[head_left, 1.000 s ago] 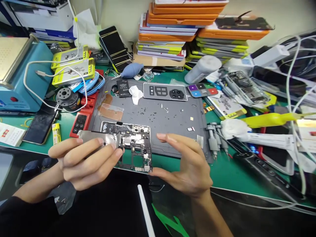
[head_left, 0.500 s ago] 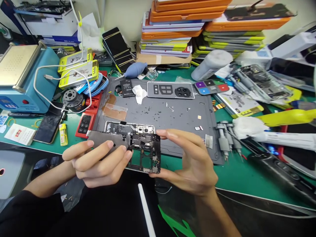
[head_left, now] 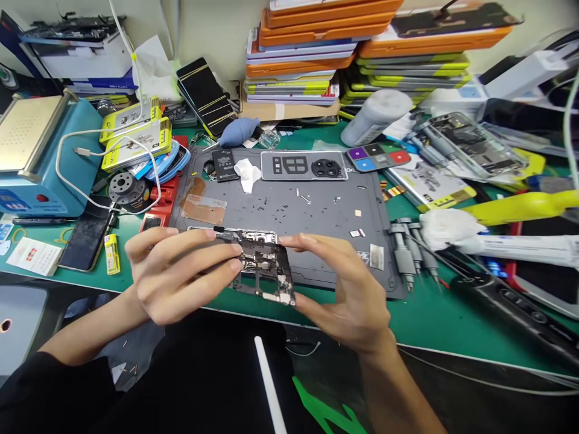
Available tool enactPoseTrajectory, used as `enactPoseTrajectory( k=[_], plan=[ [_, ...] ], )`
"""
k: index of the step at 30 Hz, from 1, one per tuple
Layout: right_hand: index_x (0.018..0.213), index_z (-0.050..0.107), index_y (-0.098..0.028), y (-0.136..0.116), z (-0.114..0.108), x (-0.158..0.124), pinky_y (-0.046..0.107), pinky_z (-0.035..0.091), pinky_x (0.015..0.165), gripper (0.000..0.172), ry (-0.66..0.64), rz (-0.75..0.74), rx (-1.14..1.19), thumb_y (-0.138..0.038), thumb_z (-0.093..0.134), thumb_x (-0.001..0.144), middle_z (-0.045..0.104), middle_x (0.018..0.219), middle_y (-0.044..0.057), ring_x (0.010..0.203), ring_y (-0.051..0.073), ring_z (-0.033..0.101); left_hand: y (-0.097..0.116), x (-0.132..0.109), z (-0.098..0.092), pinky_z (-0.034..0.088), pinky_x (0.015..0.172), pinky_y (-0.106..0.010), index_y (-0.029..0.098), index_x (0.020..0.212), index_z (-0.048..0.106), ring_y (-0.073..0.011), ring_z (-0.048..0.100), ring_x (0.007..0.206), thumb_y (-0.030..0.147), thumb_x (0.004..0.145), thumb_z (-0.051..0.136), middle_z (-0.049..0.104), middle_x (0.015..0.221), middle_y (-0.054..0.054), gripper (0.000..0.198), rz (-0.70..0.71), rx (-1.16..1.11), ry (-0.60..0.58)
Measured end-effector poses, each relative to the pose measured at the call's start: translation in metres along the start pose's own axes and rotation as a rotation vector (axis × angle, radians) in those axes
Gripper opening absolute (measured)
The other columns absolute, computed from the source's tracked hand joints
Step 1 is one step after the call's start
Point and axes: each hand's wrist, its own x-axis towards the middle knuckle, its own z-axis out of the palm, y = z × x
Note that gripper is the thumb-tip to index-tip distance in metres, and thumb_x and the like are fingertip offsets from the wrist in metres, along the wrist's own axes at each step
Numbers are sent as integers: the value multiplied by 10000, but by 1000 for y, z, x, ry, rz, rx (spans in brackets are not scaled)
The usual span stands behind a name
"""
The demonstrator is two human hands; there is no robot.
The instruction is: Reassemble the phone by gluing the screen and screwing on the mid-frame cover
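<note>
Phone frame [head_left: 266, 272] over grey mat [head_left: 316, 217]; left hand [head_left: 176, 277], right hand [head_left: 357, 295] grip closed on its ends

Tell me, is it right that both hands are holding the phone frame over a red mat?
Not quite. In the head view the left hand and the right hand do hold the phone frame together, but the mat beneath it is grey, not red.

Frame [head_left: 265, 268] you hold: black, with silver metal patches.
Your mat [head_left: 316, 211]: dark grey, finely dark-speckled.
Your table [head_left: 429, 319]: green.
Stacked boxes [head_left: 316, 24]: orange, some yellow-green.
Machine [head_left: 67, 175] to your left: blue.
Tray [head_left: 379, 158]: purple, blue and red squares.
</note>
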Motion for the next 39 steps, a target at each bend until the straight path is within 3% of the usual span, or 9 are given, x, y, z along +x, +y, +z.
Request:
enactPoseTrajectory(
  k=[2, 8, 12, 20, 25, 28, 32, 37, 39],
  plan=[
    [1780, 437, -231, -1, -3, 1, 471, 743, 1040, 897, 20, -66, -155, -290, 890, 1008, 800, 1416, 136, 1296, 284, 790, 1, 10, 3, 535, 896, -438, 392, 1176, 783, -191, 809, 970, 266, 1130, 707, 893, 1049, 92, 154, 55, 18, 73],
    [1796, 399, -154, -2, -10, 8, 454, 710, 1174, 976, -91, -124, -257, -209, 911, 967, 715, 1564, 192, 1451, 319, 731, -19, 49, 1, 570, 897, -355, 286, 1013, 838, -196, 758, 924, 442, 993, 877, 843, 972, 33, 163, -382, -453, -392],
    [1840, 305, -252, 1, -10, 14, 545, 713, 1170, 1045, -101, -60, -180, -316, 906, 987, 616, 1693, 186, 1489, 361, 708, -31, 68, 6, 592, 856, -324, 243, 952, 841, -197, 753, 909, 466, 903, 879, 835, 956, 15, 232, -517, -585, -537],
    [1768, 483, -279, 3, -13, 26, 491, 693, 1179, 938, -142, 15, -154, -274, 942, 951, 744, 1538, 143, 1388, 322, 755, -33, 76, 11, 629, 924, -331, 253, 1031, 862, -226, 794, 1015, 614, 935, 839, 858, 1047, -4, 374, -518, -627, -568],
    [1702, 572, -400, 11, -18, 24, 569, 716, 1104, 821, -32, 229, 27, -235, 908, 971, 732, 1559, 101, 1439, 374, 722, -47, 63, 10, 573, 1172, -393, 329, 1473, 743, -256, 765, 1309, 746, 1169, 440, 820, 1402, -13, 599, -574, -519, -461],
    [1699, 577, -398, 13, -18, 23, 555, 715, 1117, 765, -14, 334, 122, -218, 851, 1008, 726, 1561, 100, 1488, 376, 700, -55, 52, 15, 588, 1119, -415, 291, 1443, 743, -265, 792, 1224, 770, 1183, 325, 834, 1324, -58, 687, -565, -409, -490],
    [1694, 570, -412, 12, -15, 24, 576, 704, 1140, 723, -42, 383, 186, -268, 819, 1031, 724, 1554, 77, 1500, 364, 690, -50, 39, 14, 579, 1114, -441, 270, 1271, 820, -288, 789, 1211, 754, 1186, 276, 853, 1237, -84, 733, -454, -263, -536],
    [1716, 534, -392, 11, -11, 22, 521, 680, 1171, 764, -146, 384, 173, -280, 845, 1028, 721, 1582, 54, 1464, 308, 705, -47, 30, 6, 527, 1256, -442, 337, 1627, 660, -297, 722, 1437, 724, 1192, 336, 706, 1655, -14, 666, -534, -286, -490],
    [1713, 542, -370, 12, -9, 20, 499, 682, 1163, 761, -179, 379, 146, -294, 858, 1025, 728, 1579, 60, 1431, 294, 720, -51, 28, 6, 552, 1235, -428, 349, 1689, 596, -293, 742, 1407, 732, 1186, 368, 732, 1622, 1, 673, -557, -299, -491]
  ],
)
